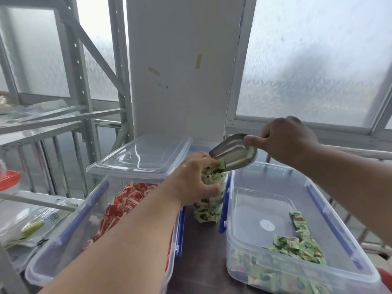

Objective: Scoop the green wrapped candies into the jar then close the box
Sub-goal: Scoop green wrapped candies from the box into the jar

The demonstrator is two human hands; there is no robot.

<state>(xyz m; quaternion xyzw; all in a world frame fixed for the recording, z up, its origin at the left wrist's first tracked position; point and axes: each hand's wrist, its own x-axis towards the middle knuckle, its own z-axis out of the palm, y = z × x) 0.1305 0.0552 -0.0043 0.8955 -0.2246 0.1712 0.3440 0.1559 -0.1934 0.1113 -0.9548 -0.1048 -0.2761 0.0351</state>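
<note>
Fingers point(206, 160) around jar point(209, 211), under scoop point(235, 152)

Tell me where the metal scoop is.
The metal scoop is centre frame, gripped by the right hand, tilted over the clear candy jar the left hand holds.

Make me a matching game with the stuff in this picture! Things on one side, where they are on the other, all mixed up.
Things:
1. metal scoop
2. jar
3. red candies
4. loose lid

Places:
A. in the left box
B. held by the right hand, tipped over the jar
C. lying across the left box's far end
D. between the two boxes, held by the left hand

Pairs: 1-B, 2-D, 3-A, 4-C
</note>
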